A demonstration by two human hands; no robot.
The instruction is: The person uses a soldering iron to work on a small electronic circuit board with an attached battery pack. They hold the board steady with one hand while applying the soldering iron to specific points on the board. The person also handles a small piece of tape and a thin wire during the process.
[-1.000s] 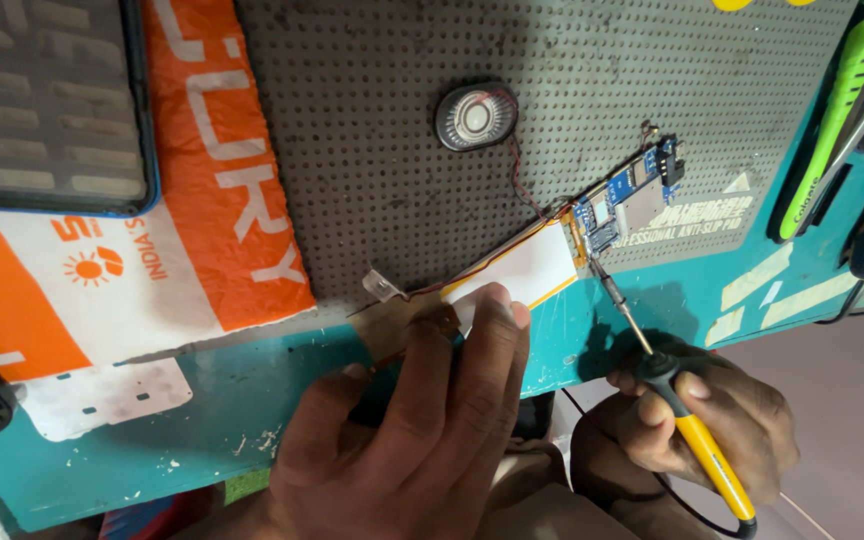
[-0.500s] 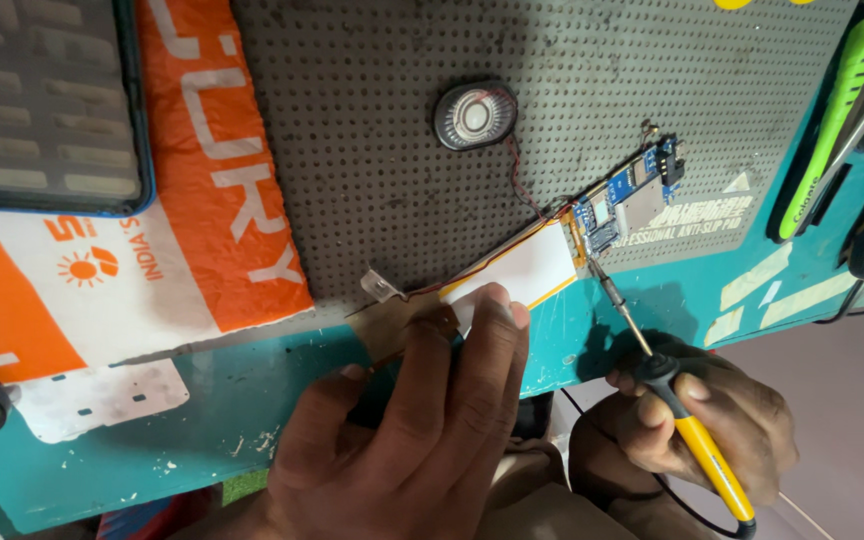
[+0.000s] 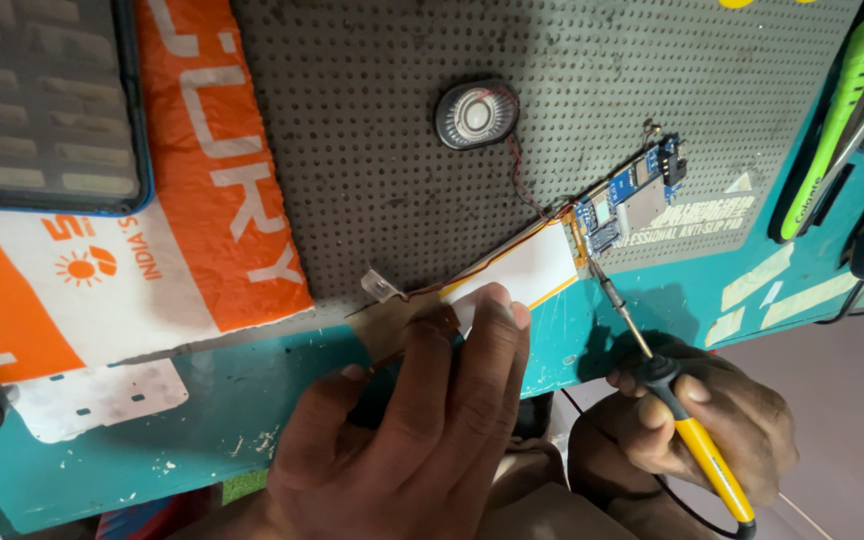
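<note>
Teal counter (image 3: 252,400) under a grey perforated mat (image 3: 372,150); my left hand (image 3: 422,420) lies flat, fingers released, pinning the white battery (image 3: 527,270). My right hand (image 3: 692,420) is clenched around the yellow soldering iron (image 3: 697,445), tip touching the blue board (image 3: 627,200) just right of the battery. Speaker (image 3: 477,113) sits above it.

Both hands, the left hand (image 3: 422,430) and the right hand (image 3: 697,425), are bare, without gloves, rings or sleeves.
</note>
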